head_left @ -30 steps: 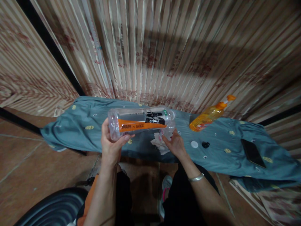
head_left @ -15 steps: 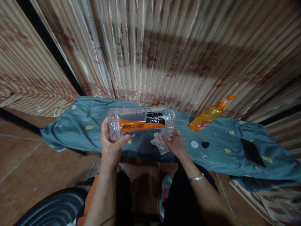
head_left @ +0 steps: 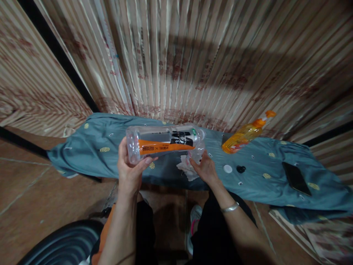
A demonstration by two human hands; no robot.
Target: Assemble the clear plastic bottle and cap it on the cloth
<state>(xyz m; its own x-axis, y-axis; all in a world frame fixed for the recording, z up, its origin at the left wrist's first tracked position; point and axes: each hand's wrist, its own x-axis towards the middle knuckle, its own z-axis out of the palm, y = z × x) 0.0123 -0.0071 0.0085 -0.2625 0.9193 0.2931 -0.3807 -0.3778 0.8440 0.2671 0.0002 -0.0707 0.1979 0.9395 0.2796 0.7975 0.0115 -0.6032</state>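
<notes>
A large clear plastic bottle with an orange and black label lies sideways in the air above the cloth. My left hand is closed around its base end, thumb along the near side. The neck end points right, over a smaller clear bottle. My right hand grips this small bottle, whose opening is hard to make out behind the large bottle's neck. Below it, crumpled white tissue rests on the cloth. A white cap and a small black cap lie right of my right hand.
A teal cloth with pineapple prints covers the long narrow table. Toward its back right stands an orange pump bottle. A black phone lies at the right end. Pleated curtains hang close behind, and a black ridged round object sits at lower left.
</notes>
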